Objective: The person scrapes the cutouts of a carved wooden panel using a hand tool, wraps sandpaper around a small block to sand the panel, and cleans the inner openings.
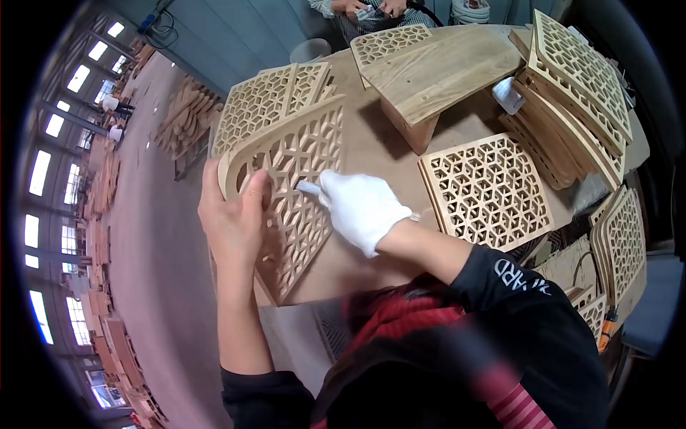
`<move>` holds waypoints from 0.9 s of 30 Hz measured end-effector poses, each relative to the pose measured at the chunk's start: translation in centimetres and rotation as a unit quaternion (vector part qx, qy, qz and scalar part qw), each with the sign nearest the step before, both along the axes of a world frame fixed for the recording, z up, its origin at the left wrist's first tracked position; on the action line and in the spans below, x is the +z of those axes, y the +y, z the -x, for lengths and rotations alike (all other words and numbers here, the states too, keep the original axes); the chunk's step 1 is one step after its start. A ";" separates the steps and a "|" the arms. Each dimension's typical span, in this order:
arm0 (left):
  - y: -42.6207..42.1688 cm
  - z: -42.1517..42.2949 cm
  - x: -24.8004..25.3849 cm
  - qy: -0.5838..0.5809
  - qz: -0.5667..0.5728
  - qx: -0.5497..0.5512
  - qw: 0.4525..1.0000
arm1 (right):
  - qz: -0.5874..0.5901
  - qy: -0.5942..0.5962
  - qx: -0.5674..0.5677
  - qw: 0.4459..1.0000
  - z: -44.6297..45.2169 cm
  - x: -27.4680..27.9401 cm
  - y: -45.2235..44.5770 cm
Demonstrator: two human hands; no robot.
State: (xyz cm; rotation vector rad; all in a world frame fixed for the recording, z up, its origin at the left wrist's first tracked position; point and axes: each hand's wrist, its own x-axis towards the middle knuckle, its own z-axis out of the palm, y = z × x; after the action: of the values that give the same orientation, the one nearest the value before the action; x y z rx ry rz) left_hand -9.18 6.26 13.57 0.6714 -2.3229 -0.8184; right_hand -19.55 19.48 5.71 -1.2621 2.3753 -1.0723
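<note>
My left hand (232,207) is bare and grips the upper left corner of a wooden lattice panel (307,146), with the thumb on its near face. The panel stands tilted on the table, its cut-out pattern facing me. My right hand (363,209) wears a white glove and is closed around a small pale grey strip-like tool (308,187). Its tip reaches the openings of the lattice; the glove hides the rest, so its exact kind is unclear. Right behind this panel lean more lattice panels (261,100).
A low wooden stand (443,68) sits on the table (379,143). Stacked lattice panels lie at the right (493,189) and rise at the far right (582,71). An orange-handled tool (607,329) is at the right edge. Across the table are a co-worker's hands (371,8).
</note>
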 end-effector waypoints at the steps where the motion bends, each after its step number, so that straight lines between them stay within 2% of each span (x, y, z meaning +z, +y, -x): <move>1: 0.0 0.2 -0.1 0.003 0.021 -0.011 1.000 | 0.005 0.011 -0.008 1.000 0.1 -0.8 -0.9; 3: 0.0 0.8 0.0 0.009 0.066 -0.034 0.997 | -0.012 0.046 -0.019 0.999 0.5 -0.7 -2.6; 6: 0.0 1.6 0.9 -0.031 -0.022 0.012 0.999 | -0.019 0.036 -0.017 0.999 0.8 -0.2 -2.9; 7: -0.1 1.6 0.3 0.020 -0.040 -0.019 0.999 | 0.006 0.031 -0.017 0.999 0.7 -0.2 -2.0; 11: -0.3 1.8 0.3 0.007 0.008 -0.010 1.000 | -0.021 -0.027 -0.018 0.999 0.8 0.9 -0.4; 15: 0.0 2.7 0.2 0.001 0.042 -0.019 0.999 | -0.032 0.042 -0.036 0.998 1.6 -0.3 -3.9; 19: -0.3 2.6 -0.1 0.021 0.020 -0.017 0.999 | -0.021 -0.004 -0.001 1.000 1.5 0.5 -1.4; 20: -0.4 2.6 0.0 0.018 0.018 -0.009 1.000 | -0.052 -0.024 0.002 0.998 1.3 1.5 -0.3; 25: 0.7 3.1 0.6 -0.006 0.036 -0.029 0.999 | -0.034 0.035 -0.028 0.998 2.1 -0.2 -2.9; 27: 0.2 3.1 0.4 0.010 0.007 -0.021 1.000 | -0.023 0.040 -0.026 0.999 2.0 -0.5 -3.3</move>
State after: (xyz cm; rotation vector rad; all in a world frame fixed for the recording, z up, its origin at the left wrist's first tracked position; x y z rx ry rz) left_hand -12.32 6.47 13.98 0.6086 -2.3294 -0.8239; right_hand -21.56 16.23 5.25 -1.2559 2.4907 -0.9922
